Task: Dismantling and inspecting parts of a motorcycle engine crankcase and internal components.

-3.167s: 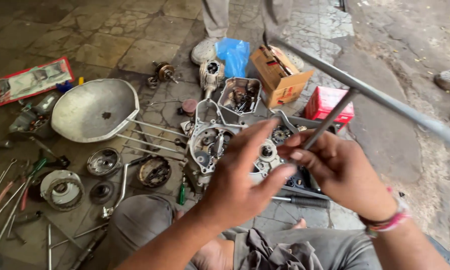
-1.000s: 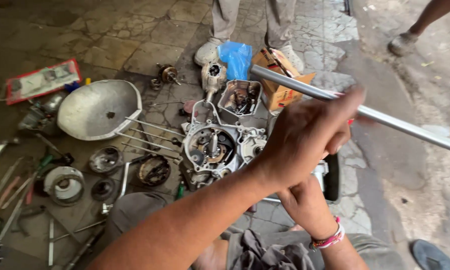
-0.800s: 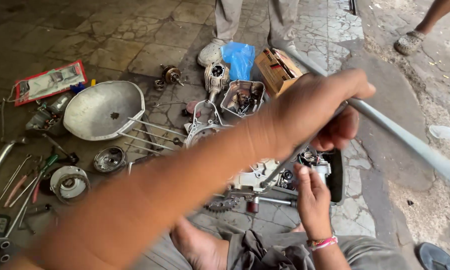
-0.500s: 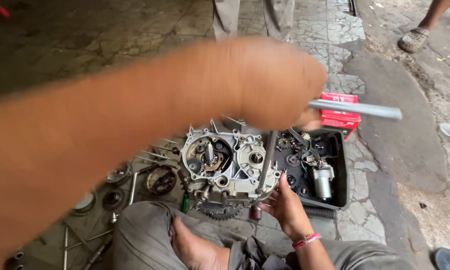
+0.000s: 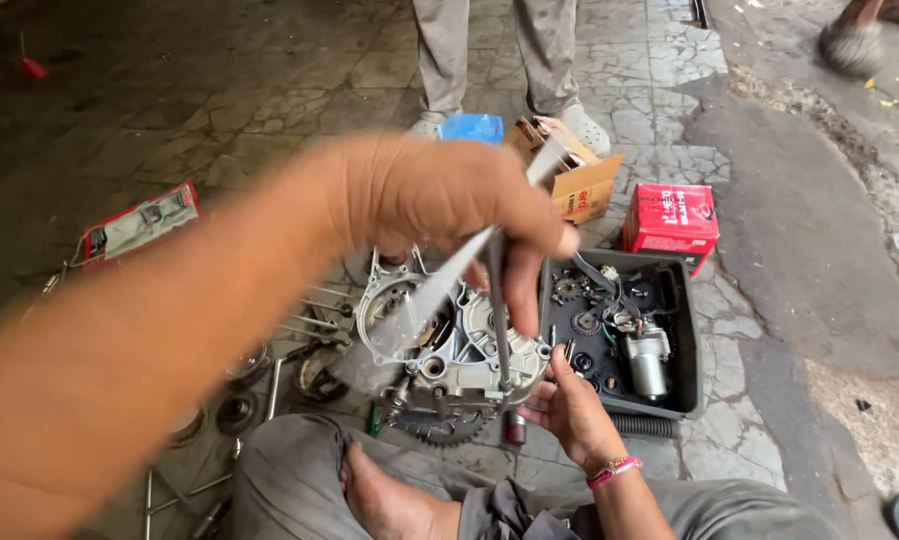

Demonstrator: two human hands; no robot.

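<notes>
Stone floor under my crossed legs; engine case just ahead, my right hand open against its near-right edge. My left hand, above the case, grips a long rod standing upright on it. Black tray right of the case, red box beyond.

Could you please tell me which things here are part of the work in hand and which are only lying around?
In hand: left hand gripping a long metal bar; right hand by the engine case.

Lying about: black tray of parts, red box, cardboard box, blue bag.
</notes>
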